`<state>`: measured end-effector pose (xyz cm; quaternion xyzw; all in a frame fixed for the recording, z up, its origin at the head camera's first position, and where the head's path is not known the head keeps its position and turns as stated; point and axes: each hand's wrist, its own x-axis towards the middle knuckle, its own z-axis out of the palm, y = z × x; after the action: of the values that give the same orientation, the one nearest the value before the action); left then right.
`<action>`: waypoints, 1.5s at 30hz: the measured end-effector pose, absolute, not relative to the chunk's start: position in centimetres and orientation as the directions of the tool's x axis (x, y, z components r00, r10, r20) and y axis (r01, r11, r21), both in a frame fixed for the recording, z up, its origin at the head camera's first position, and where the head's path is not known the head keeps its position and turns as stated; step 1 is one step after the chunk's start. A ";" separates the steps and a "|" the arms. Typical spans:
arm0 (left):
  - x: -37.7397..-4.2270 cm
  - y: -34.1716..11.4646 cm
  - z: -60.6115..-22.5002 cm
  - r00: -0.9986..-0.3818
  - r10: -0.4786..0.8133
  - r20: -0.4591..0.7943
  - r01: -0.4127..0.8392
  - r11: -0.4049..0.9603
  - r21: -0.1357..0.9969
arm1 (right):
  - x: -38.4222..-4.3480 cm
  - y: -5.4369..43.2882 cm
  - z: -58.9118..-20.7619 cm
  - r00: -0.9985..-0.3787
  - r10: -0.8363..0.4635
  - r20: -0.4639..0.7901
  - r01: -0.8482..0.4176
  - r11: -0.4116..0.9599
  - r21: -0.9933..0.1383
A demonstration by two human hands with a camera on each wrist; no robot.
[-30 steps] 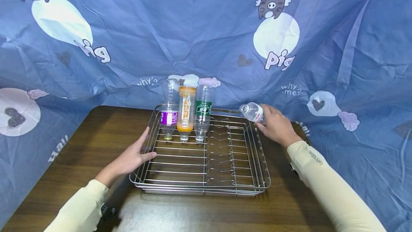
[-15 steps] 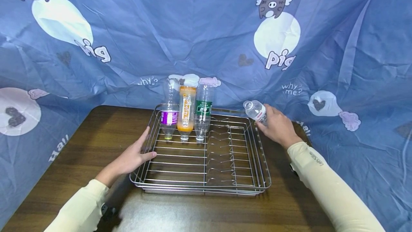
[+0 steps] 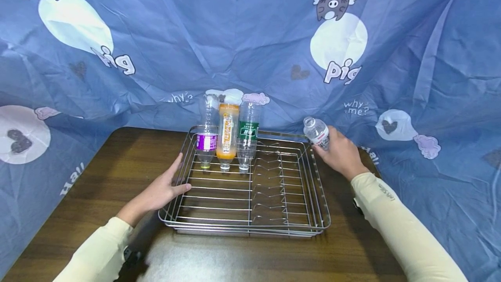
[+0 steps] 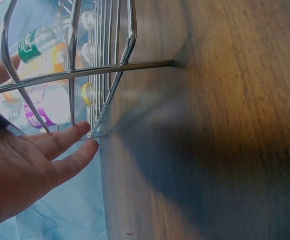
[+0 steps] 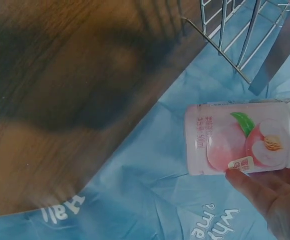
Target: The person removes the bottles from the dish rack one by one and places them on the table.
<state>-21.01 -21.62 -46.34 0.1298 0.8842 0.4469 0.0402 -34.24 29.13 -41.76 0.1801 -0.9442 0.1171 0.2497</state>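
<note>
Cloth (image 3: 250, 34) is hanging behind a rack (image 3: 250, 228); right hand (image 3: 341, 152) is gripping a peach bottle (image 3: 317, 133), left hand (image 3: 161, 189) spreading wide

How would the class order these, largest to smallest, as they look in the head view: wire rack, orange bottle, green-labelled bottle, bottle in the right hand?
1. Wire rack
2. Orange bottle and green-labelled bottle: too alike to rank
3. Held bottle, in the right hand: smallest visible area, partly hidden
</note>
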 end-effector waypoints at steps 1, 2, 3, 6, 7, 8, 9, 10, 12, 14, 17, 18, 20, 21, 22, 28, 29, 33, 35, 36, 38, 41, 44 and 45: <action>-21.0 -21.6 -46.3 -0.963 0.265 0.043 0.192 0.570 0.799 | -34.3 29.2 -41.8 -0.814 -0.273 0.512 -0.394 0.908 -0.142; -21.0 -21.6 -46.3 -0.963 0.265 0.041 0.191 0.572 0.798 | -34.3 29.2 -41.8 -0.819 -0.262 0.511 -0.387 0.909 -0.154; -21.0 -21.6 -46.2 -0.963 0.266 0.039 0.190 0.571 0.799 | -34.3 29.2 -41.8 -0.823 -0.252 0.510 -0.381 0.909 -0.166; -21.1 -21.6 -46.2 -0.963 0.268 0.037 0.190 0.572 0.798 | -34.3 29.3 -41.9 -0.835 -0.217 0.506 -0.364 0.907 -0.212; -21.1 -21.6 -46.2 -0.962 0.269 0.038 0.192 0.573 0.797 | -34.3 29.3 -41.9 -0.839 -0.206 0.504 -0.357 0.906 -0.226; -21.2 -21.6 -46.2 -0.962 0.269 0.036 0.190 0.574 0.796 | -34.3 29.3 -42.0 -0.844 -0.193 0.500 -0.349 0.905 -0.241; -21.2 -21.6 -46.3 -0.962 0.270 0.035 0.190 0.577 0.794 | -34.4 29.4 -42.0 -0.849 -0.181 0.497 -0.343 0.904 -0.256; -21.2 -21.6 -46.3 -0.962 0.269 0.033 0.190 0.580 0.792 | -34.4 29.4 -42.0 -0.855 -0.169 0.490 -0.332 0.904 -0.268; -21.2 -21.6 -46.4 -0.963 0.269 0.028 0.186 0.584 0.790 | -34.3 29.3 -42.1 -0.868 -0.142 0.475 -0.308 0.906 -0.291; -21.2 -21.6 -46.5 -0.963 0.267 0.026 0.185 0.590 0.786 | -34.2 29.2 -42.0 -0.885 -0.106 0.454 -0.276 0.904 -0.326; -21.1 -21.7 -46.5 -0.963 0.267 0.027 0.187 0.596 0.781 | -34.0 29.1 -41.9 -0.911 -0.038 0.412 -0.213 0.897 -0.388; -21.1 -21.7 -46.4 -0.964 0.266 0.028 0.187 0.598 0.779 | -34.0 29.1 -41.8 -0.918 -0.014 0.396 -0.190 0.893 -0.409; -21.1 -21.7 -46.5 -0.964 0.264 0.025 0.184 0.600 0.779 | -34.0 29.1 -41.7 -0.930 0.022 0.366 -0.153 0.884 -0.442; -21.1 -21.7 -46.5 -0.965 0.263 0.023 0.182 0.600 0.779 | -34.0 29.2 -41.7 -0.934 0.037 0.354 -0.137 0.881 -0.452; -21.1 -21.6 -46.6 -0.965 0.261 0.020 0.178 0.599 0.781 | -34.0 29.2 -41.7 -0.937 0.047 0.346 -0.125 0.880 -0.459; -21.0 -21.6 -46.5 -0.964 0.265 0.022 0.180 0.587 0.789 | -34.0 29.5 -41.8 -0.945 0.090 0.314 -0.087 0.858 -0.507; -21.0 -21.5 -46.5 -0.964 0.265 0.021 0.179 0.589 0.788 | -34.0 29.5 -41.9 -0.947 0.102 0.305 -0.077 0.849 -0.522; -21.0 -21.6 -46.5 -0.965 0.262 0.016 0.174 0.596 0.784 | -34.1 29.7 -42.2 -0.951 0.160 0.264 -0.023 0.815 -0.580; -21.0 -21.6 -46.5 -0.965 0.262 0.014 0.174 0.599 0.781 | -34.1 29.8 -42.3 -0.952 0.179 0.248 -0.004 0.802 -0.597; -21.0 -21.7 -46.5 -0.965 0.263 0.014 0.175 0.601 0.780 | -34.0 29.8 -42.3 -0.952 0.185 0.242 0.001 0.796 -0.605; -21.0 -21.7 -46.5 -0.964 0.264 0.015 0.176 0.601 0.780 | -34.0 29.9 -42.4 -0.953 0.191 0.235 0.007 0.789 -0.614; -21.0 -21.7 -46.5 -0.964 0.264 0.015 0.175 0.595 0.784 | -33.9 29.9 -42.7 -0.954 0.200 0.225 0.017 0.782 -0.623; -21.0 -21.7 -46.5 -0.965 0.262 0.013 0.170 0.590 0.790 | -34.0 30.0 -43.0 -0.954 0.216 0.206 0.040 0.777 -0.629; -21.0 -21.7 -46.5 -0.965 0.261 0.014 0.171 0.588 0.791 | -34.0 30.1 -43.1 -0.954 0.222 0.201 0.047 0.775 -0.631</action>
<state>-21.01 -21.69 -46.51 0.1214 0.8894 0.4376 0.0520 -33.98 30.06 -43.10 -0.0720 -0.9325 0.3280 0.1332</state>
